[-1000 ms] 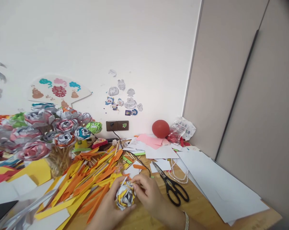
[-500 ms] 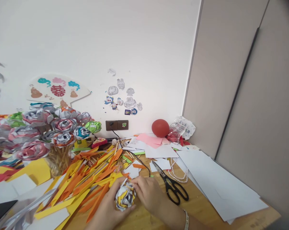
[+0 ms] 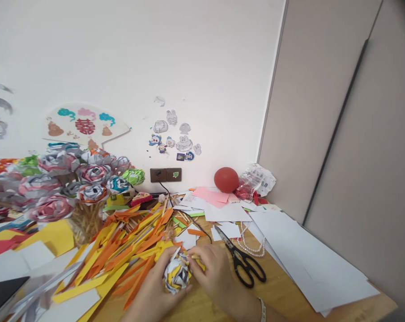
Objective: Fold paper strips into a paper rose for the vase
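Observation:
Low in the middle of the view, my left hand (image 3: 151,293) cups a rolled paper rose (image 3: 176,273) of white, grey and yellow strips, fingers closed under it. My right hand (image 3: 215,273) is on the rose's right side, its fingertips pinched on a yellow paper strip (image 3: 198,260) at the rose's top edge. Both hands rest just above the wooden table (image 3: 276,290). A bracelet (image 3: 262,308) shows on my right wrist.
Black scissors (image 3: 242,264) lie right of my hands, with a bead string (image 3: 254,243) and white paper sheets (image 3: 303,259) beyond. Orange and yellow strips (image 3: 121,250) pile up on the left. Finished paper roses (image 3: 71,179) stand at far left. A red ball (image 3: 226,179) sits by the wall.
My hands and the rose stay almost in place. My right fingers have shifted slightly on the rose's top, now pinching a yellow strip end. The view has shifted a little.

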Available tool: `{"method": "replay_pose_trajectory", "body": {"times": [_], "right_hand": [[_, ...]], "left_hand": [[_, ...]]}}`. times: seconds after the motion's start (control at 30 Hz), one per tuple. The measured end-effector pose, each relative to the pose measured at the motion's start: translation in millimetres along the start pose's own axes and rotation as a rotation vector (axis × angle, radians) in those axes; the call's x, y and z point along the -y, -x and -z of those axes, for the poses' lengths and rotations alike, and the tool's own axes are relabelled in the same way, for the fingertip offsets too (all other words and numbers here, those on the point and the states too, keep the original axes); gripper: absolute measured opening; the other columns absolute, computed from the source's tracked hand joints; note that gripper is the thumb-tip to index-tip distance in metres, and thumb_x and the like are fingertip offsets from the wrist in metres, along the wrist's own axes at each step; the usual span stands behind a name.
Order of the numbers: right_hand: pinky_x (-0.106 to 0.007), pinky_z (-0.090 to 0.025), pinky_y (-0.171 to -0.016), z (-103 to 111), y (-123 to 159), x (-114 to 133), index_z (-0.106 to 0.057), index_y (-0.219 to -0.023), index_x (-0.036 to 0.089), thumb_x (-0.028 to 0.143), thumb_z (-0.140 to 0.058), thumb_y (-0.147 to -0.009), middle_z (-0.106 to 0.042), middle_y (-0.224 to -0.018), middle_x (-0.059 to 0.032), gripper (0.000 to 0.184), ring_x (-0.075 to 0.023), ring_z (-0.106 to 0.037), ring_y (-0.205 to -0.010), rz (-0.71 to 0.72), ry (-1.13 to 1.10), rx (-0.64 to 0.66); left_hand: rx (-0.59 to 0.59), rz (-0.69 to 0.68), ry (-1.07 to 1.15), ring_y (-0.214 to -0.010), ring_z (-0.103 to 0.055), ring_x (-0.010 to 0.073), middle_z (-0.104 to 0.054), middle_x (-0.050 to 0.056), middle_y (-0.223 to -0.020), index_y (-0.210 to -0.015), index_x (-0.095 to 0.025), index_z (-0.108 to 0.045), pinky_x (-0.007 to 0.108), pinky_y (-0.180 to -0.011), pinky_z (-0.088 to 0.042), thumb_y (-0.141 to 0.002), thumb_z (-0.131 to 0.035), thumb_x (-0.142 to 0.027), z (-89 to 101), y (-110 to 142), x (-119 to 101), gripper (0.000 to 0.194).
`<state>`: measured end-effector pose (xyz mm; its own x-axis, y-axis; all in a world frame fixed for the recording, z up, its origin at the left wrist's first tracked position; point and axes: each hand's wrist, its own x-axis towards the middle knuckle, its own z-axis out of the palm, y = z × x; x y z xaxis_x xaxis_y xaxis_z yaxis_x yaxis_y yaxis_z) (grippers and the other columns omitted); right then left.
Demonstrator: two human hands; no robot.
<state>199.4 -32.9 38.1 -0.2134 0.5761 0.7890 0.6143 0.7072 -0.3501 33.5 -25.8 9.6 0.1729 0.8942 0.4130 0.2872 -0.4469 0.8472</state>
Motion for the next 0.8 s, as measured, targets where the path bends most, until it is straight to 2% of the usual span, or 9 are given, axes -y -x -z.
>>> {"method": "replay_pose_trajectory", "body": {"times": [0.3,0.67,0.73,0.8], "right_hand": [[-0.029,-0.042,-0.059,-3,3,-4,-0.063,-0.088,0.022,0.023,-0.044,-0.091,-0.071,-0.078,-0.0032,0.02,-0.019,-0.063,-0.068,0.022,0.004,0.083],[-0.031,-0.044,-0.059,-3,5,-3,-0.062,-0.094,0.017,0.014,-0.035,-0.091,-0.07,-0.078,-0.0073,0.028,-0.0209,-0.063,-0.068,0.18,0.123,0.047],[-0.031,-0.045,-0.06,-4,5,-3,-0.063,-0.095,0.017,0.013,-0.037,-0.089,-0.071,-0.08,-0.0073,0.027,-0.0209,-0.064,-0.07,0.168,0.092,0.04],[-0.029,-0.046,-0.061,-6,5,-4,-0.064,-0.092,0.018,0.015,-0.042,-0.087,-0.071,-0.08,-0.0062,0.023,-0.0199,-0.064,-0.07,0.077,-0.015,0.012]], "left_hand": [[-0.024,-0.039,-0.043,-0.085,-0.066,0.0253,-0.069,0.006,-0.095,-0.105,-0.02,-0.053,0.032,-0.076,-0.054,-0.057,-0.069,-0.022,1.3,0,-15,0.05],[-0.024,-0.08,-0.068,-0.081,-0.067,0.0251,-0.069,0.006,-0.094,-0.106,-0.021,-0.053,0.032,-0.074,-0.054,-0.058,-0.071,-0.025,0.8,-1,-3,0.051],[-0.014,-0.082,-0.061,-0.08,-0.066,0.0247,-0.069,0.006,-0.095,-0.107,-0.021,-0.052,0.032,-0.074,-0.054,-0.059,-0.071,-0.025,0.5,0,-1,0.052],[0.012,-0.075,-0.042,-0.08,-0.066,0.0242,-0.068,0.007,-0.095,-0.108,-0.02,-0.05,0.032,-0.073,-0.055,-0.061,-0.07,-0.025,0.0,0,0,0.052]]}}
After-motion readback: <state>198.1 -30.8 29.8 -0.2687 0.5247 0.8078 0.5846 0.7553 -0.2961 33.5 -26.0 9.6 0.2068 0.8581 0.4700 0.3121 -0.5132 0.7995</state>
